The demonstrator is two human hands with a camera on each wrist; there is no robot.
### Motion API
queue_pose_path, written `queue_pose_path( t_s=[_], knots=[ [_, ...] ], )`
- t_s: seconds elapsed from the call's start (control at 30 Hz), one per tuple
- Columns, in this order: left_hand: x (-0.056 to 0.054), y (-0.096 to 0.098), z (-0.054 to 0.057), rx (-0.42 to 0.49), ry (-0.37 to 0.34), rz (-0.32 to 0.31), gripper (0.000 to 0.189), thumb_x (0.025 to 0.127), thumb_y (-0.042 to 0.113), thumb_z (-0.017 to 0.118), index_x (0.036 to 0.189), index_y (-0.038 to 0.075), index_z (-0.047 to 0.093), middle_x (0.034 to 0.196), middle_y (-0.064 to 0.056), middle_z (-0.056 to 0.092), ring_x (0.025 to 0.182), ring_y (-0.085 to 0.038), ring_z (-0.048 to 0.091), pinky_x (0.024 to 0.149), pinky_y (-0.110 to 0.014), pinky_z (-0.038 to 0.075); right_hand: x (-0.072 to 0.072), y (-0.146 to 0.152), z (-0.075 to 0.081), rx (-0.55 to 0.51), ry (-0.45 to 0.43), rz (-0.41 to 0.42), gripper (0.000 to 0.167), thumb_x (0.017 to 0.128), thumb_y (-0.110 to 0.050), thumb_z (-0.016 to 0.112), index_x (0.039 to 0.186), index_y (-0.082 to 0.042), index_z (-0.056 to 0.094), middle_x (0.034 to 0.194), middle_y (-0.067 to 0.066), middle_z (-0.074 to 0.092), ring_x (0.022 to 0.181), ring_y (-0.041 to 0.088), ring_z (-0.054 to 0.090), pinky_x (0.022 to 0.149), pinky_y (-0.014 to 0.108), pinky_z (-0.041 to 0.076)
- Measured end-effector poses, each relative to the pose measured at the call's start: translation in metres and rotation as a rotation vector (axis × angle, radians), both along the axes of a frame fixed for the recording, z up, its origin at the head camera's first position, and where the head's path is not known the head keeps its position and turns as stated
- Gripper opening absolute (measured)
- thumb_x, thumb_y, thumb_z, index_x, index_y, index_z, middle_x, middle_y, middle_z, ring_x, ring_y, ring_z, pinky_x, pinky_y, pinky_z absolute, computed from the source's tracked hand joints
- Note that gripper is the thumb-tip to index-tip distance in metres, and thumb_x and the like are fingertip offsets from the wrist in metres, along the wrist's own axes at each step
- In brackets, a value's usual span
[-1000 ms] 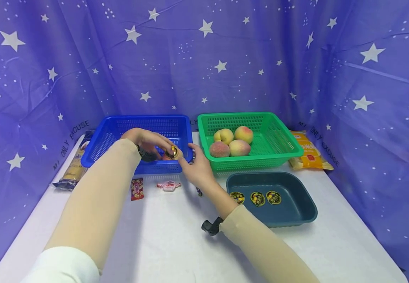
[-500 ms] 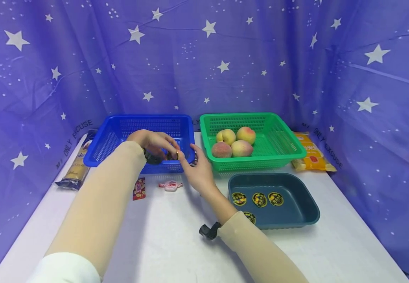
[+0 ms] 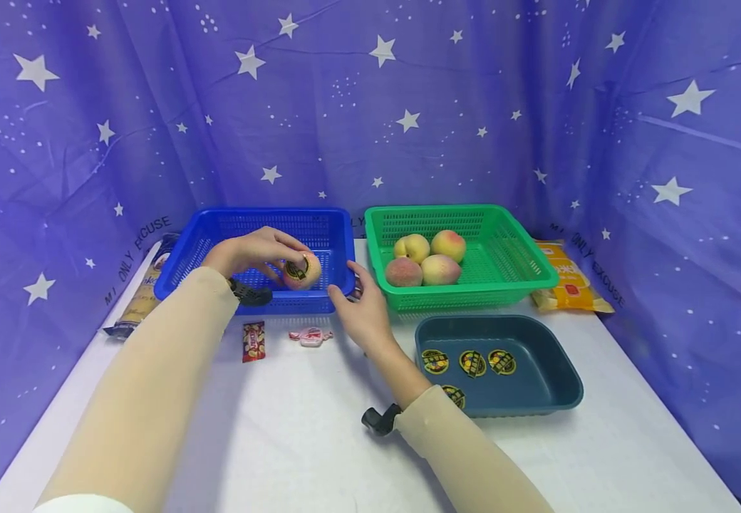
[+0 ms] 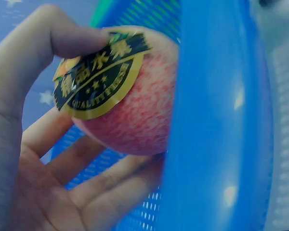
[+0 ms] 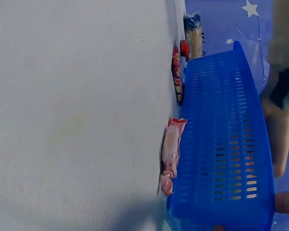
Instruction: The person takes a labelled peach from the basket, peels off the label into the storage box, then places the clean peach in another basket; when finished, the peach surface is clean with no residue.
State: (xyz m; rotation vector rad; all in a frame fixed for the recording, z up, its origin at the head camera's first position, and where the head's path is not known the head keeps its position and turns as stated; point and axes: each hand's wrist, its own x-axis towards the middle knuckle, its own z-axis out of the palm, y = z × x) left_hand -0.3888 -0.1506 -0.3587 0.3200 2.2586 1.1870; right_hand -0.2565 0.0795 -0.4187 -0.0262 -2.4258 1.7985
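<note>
My left hand (image 3: 256,251) reaches into the blue basket (image 3: 216,217) and holds a peach (image 3: 309,273). A round black-and-gold sticker (image 4: 103,79) lies on the peach, with the left thumb on its upper edge; the fingers are behind the fruit. In the left wrist view the basket rim covers part of the peach. My right hand (image 3: 365,313) grips the basket at its front right corner, thumb at the rim, apart from the peach.
A green basket (image 3: 499,288) with several peaches (image 3: 441,270) stands to the right. Before it sits a dark tray (image 3: 537,385) holding several stickers (image 3: 472,364). A red candy packet (image 3: 254,342) and pink wrapped candy (image 3: 311,337) lie in front; bagged food (image 3: 572,285) flanks the baskets.
The left hand has turned and shifted left with the peach, bringing the stickered side into view. The right thumb has come away from the fruit, while that hand stays at the basket corner.
</note>
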Motion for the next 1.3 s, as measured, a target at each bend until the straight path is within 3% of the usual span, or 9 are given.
queue_pose_path(
  t_s=[0.17,0.3,0.53,0.77,0.97,1.13,1.3],
  knots=[
    [0.012,-0.009,0.002,0.154,0.031,0.098,0.058,0.100,0.032,0.081,0.152,0.012,0.067,0.155,-0.019,0.061,0.131,-0.041,0.071,0.103,-0.050,0.067,0.000,-0.001,-0.001,-0.008,-0.004,-0.003,0.067,0.108,-0.028,0.072,0.169,-0.019,0.046,0.161,0.019,0.061,0.145,0.036,0.065,0.119,0.049,0.058],
    [0.025,-0.011,0.001,0.265,0.007,0.169,0.055,0.099,0.028,0.079,0.150,0.011,0.067,0.153,-0.017,0.061,0.130,-0.040,0.069,0.102,-0.048,0.068,-0.001,-0.001,-0.002,-0.024,0.006,-0.004,0.067,0.107,-0.026,0.072,0.169,-0.018,0.046,0.161,0.021,0.061,0.144,0.038,0.065,0.119,0.049,0.058],
    [0.052,-0.005,-0.001,0.402,0.016,0.205,0.052,0.100,0.023,0.071,0.149,0.009,0.064,0.158,-0.017,0.055,0.139,-0.041,0.061,0.094,-0.041,0.069,-0.002,0.000,-0.004,-0.032,0.019,0.001,0.067,0.107,-0.027,0.073,0.168,-0.018,0.047,0.158,0.020,0.063,0.144,0.041,0.065,0.117,0.048,0.060],
    [0.089,0.006,0.011,0.484,0.104,0.165,0.045,0.099,0.015,0.071,0.142,0.008,0.063,0.146,-0.013,0.064,0.130,-0.027,0.064,0.105,-0.046,0.065,-0.002,0.001,-0.004,-0.039,0.037,0.011,0.068,0.105,-0.026,0.074,0.168,-0.016,0.048,0.156,0.019,0.065,0.142,0.040,0.066,0.115,0.047,0.061],
    [0.120,0.007,0.012,0.470,0.217,0.105,0.046,0.098,0.014,0.073,0.141,0.005,0.062,0.134,-0.012,0.076,0.120,-0.022,0.073,0.105,-0.045,0.064,-0.003,0.001,-0.005,-0.034,0.030,0.010,0.068,0.105,-0.025,0.074,0.168,-0.018,0.048,0.156,0.020,0.066,0.141,0.038,0.068,0.112,0.047,0.063],
    [0.147,0.005,-0.002,0.465,0.220,0.028,0.047,0.097,0.015,0.075,0.141,0.002,0.064,0.131,-0.011,0.078,0.115,-0.022,0.075,0.098,-0.037,0.065,-0.003,0.000,-0.006,-0.032,0.021,0.005,0.068,0.106,-0.027,0.074,0.168,-0.019,0.047,0.155,0.019,0.066,0.140,0.035,0.068,0.111,0.046,0.063],
    [0.164,0.012,-0.028,0.340,0.171,-0.037,0.044,0.091,0.020,0.080,0.134,0.010,0.073,0.129,-0.009,0.080,0.114,-0.023,0.075,0.096,-0.036,0.062,-0.002,0.001,-0.004,-0.064,0.043,0.008,0.067,0.105,-0.024,0.074,0.167,-0.015,0.048,0.153,0.022,0.067,0.138,0.037,0.070,0.112,0.047,0.063]
  ],
)
